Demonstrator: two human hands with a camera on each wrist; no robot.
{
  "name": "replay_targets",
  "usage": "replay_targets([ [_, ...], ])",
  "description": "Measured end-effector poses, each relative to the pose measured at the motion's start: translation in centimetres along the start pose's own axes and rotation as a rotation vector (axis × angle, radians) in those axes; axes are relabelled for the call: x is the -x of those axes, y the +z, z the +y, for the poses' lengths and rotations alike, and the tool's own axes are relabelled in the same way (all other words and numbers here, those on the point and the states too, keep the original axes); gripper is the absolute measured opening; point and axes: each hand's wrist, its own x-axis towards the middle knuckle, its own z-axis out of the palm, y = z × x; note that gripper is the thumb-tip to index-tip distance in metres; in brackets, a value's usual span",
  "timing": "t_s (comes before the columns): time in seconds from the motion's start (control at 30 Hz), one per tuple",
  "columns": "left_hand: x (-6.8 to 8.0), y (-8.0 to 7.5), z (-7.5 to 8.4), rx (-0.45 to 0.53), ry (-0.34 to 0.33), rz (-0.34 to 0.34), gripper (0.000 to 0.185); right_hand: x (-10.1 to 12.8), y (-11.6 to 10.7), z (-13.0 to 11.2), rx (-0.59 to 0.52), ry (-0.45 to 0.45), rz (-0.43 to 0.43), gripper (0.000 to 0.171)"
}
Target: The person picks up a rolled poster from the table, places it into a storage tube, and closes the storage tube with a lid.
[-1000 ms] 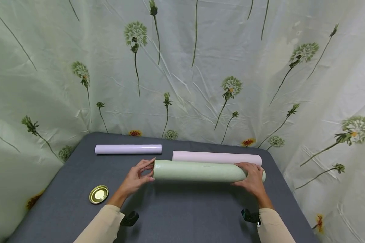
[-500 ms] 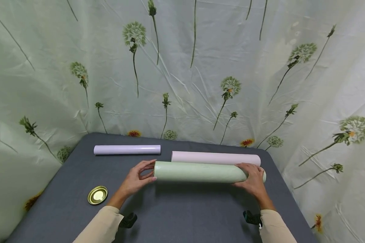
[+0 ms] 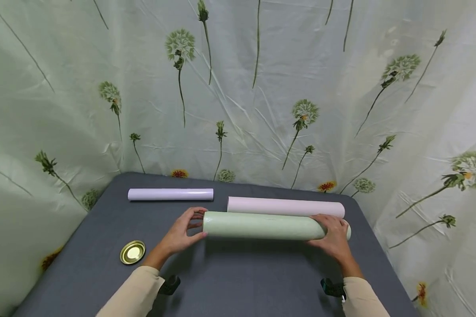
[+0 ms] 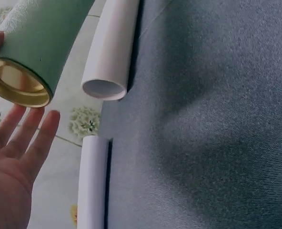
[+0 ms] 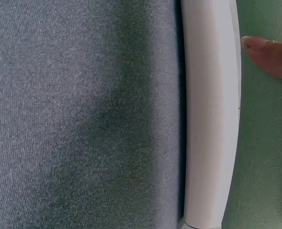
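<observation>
Flowered curtain (image 3: 238, 66) backs a grey-covered bench (image 3: 262, 281). Green tube (image 3: 258, 226) is raised above it, right hand (image 3: 333, 235) grasping near one end, left hand (image 3: 178, 235) unclenched at the other, fingers extended. Position is scarcely altered from a second ago, suggesting steadying. Pink tube (image 3: 285, 206) lies behind; purple tube (image 3: 170, 194) and gold lid (image 3: 132, 252) leftward. No writing legible.

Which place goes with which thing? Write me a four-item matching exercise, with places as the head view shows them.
1. green tube
2. pink roll
3. lilac roll
4. gold lid

A. far left part of the table
B. to the left of the left hand
C. between the left hand and the right hand
D. far right part of the table, partly hidden

Pairs: 1-C, 2-D, 3-A, 4-B
</observation>
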Motion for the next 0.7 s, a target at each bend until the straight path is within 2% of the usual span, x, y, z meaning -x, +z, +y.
replay_targets([
  [0.27, -0.6, -0.1, 0.5, -0.234, 0.078, -0.019, 0.057, 0.2, 0.2, -0.1, 0.016, -0.006, 0.013, 0.073],
  [0.5, -1.2, -0.2, 1.4, -0.516, 0.139, -0.07, 0.06, 0.2, 0.4, -0.1, 0.023, 0.001, 0.01, 0.073],
  [0.7, -1.6, 0.5, 2.5, -0.748, 0.23, -0.097, 0.062, 0.2, 0.5, -0.4, 0.029, 0.0, 0.007, 0.071],
])
